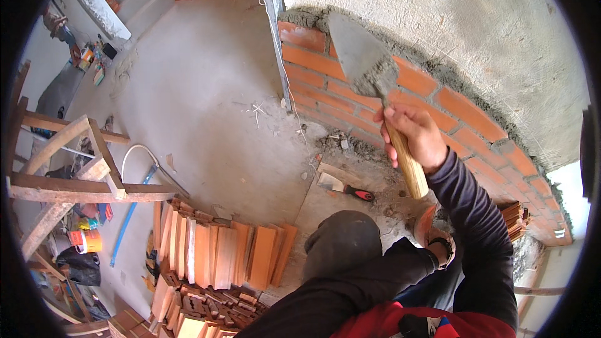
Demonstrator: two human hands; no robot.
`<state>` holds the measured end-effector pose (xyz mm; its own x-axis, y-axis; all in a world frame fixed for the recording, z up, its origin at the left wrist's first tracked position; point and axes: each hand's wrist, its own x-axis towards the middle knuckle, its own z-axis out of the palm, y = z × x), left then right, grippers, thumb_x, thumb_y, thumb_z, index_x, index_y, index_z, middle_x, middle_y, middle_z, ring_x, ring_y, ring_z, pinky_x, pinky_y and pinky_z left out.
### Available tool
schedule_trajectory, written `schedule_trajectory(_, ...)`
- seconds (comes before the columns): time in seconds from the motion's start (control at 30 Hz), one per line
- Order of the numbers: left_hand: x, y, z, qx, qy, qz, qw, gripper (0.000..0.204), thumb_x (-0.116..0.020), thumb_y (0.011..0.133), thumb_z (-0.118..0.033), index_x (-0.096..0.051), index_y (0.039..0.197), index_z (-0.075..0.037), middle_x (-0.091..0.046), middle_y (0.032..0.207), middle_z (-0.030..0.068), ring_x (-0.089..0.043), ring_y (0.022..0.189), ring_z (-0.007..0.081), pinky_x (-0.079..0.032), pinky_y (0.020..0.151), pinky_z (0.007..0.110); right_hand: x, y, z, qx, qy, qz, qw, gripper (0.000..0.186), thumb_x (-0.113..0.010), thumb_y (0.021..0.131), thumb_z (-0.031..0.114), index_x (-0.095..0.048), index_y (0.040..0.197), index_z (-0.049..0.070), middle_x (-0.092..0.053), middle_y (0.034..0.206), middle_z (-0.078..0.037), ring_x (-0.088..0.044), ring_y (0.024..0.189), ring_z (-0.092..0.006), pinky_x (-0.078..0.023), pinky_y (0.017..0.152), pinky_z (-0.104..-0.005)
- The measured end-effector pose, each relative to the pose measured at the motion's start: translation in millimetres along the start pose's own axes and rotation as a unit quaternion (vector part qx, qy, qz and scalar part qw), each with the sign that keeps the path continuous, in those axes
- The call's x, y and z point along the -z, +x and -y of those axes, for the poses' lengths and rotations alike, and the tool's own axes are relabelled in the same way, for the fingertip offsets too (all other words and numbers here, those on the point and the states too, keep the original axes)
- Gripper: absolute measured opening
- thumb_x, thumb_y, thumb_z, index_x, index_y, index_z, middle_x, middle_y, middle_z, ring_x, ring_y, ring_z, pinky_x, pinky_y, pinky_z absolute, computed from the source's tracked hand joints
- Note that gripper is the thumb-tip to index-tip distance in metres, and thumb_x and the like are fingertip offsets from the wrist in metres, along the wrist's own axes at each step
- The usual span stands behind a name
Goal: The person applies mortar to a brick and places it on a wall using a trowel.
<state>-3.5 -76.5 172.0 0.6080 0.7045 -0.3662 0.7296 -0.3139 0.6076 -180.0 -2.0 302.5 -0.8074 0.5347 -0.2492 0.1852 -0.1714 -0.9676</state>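
My right hand (413,134) is closed around the wooden handle of a pointed masonry trowel (357,47), near the blade end. Grey mortar clings to the lower part of the blade. The blade is tilted in front of the top of a curved brick wall (419,78), where wet mortar (447,78) lies along the upper course. My left hand (436,238) is low, under my right forearm, with a dark bracelet or watch at its wrist. Its fingers are mostly hidden. Right by it is a reddish, brick-like piece (426,220); I cannot tell whether it is held.
A second trowel (344,186) with a black and red handle lies on the floor ahead of my knee. Stacked bricks (213,247) stand at lower left, beside a wooden frame (69,188). A white string (289,87) hangs by the wall's end post. Mortar rubble (344,144) lines its base.
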Motion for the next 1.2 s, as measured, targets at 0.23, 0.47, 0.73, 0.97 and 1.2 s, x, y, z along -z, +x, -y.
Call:
schedule_trajectory(0.23, -9.7, 3.4, -23.2, 0.009, 0.037, -0.036, 0.999, 0.033, -0.072, 0.071, -0.035, -0.072, 0.100, -0.018, -0.069, 0.106, 0.0030, -0.065, 0.098, 0.0226, -0.050, 0.073, 0.044, -11.9, 53.9, -8.7, -0.024, -0.015, 0.001, 1.000, 0.032, -0.043, 0.100, 0.033, -0.053, 0.097, 0.002, -0.050, 0.068, -0.001, -0.048, 0.045, -0.0106, -0.045, 0.040, -0.0258)
schedule_trajectory(0.47, 9.8, -9.8, -6.3, 0.043, 0.005, 0.031, 0.999, 0.043, -0.077, 0.070, -0.034, -0.070, 0.111, -0.022, -0.068, 0.113, -0.0016, -0.063, 0.106, 0.0198, -0.049, 0.078, 0.042, 4.0, 14.6, -4.0, -0.003, -0.241, -0.032, 0.970, 0.023, -0.047, 0.096, 0.021, -0.052, 0.097, -0.001, -0.054, 0.067, -0.008, -0.053, 0.048, -0.0168, -0.046, 0.044, -0.0338)
schedule_trajectory(0.73, -6.4, 10.2, -15.9, 0.010, 0.063, -0.044, 0.997, 0.035, -0.076, 0.066, -0.036, -0.071, 0.098, -0.022, -0.069, 0.101, -0.0007, -0.065, 0.096, 0.0221, -0.048, 0.072, 0.046, -5.9, 45.2, 44.8, 0.281, -0.710, -0.160, 0.626, 0.017, -0.049, 0.085, 0.007, -0.051, 0.098, -0.004, -0.062, 0.084, -0.024, -0.064, 0.076, -0.0409, -0.050, 0.067, -0.0490)
schedule_trajectory(0.97, -30.4, 11.7, -13.9, 0.028, 0.060, -0.175, 0.982, 0.008, -0.070, 0.064, -0.024, -0.073, 0.070, -0.020, -0.070, 0.077, 0.0043, -0.068, 0.076, 0.0242, -0.047, 0.056, 0.045, -20.1, 55.6, 47.4, 0.198, -0.811, -0.162, 0.526, 0.017, -0.052, 0.084, 0.008, -0.051, 0.096, -0.005, -0.063, 0.086, -0.021, -0.067, 0.073, -0.0350, -0.056, 0.061, -0.0416)
schedule_trajectory(1.2, -14.4, -7.7, -8.6, -0.011, 0.010, -0.096, 0.995, 0.008, -0.069, 0.068, -0.021, -0.075, 0.074, -0.020, -0.071, 0.078, 0.0026, -0.068, 0.077, 0.0242, -0.046, 0.058, 0.043, 1.8, 35.3, 49.8, 0.209, -0.818, -0.173, 0.507, 0.015, -0.051, 0.083, 0.007, -0.051, 0.095, -0.002, -0.063, 0.080, -0.017, -0.067, 0.070, -0.0351, -0.056, 0.061, -0.0423)
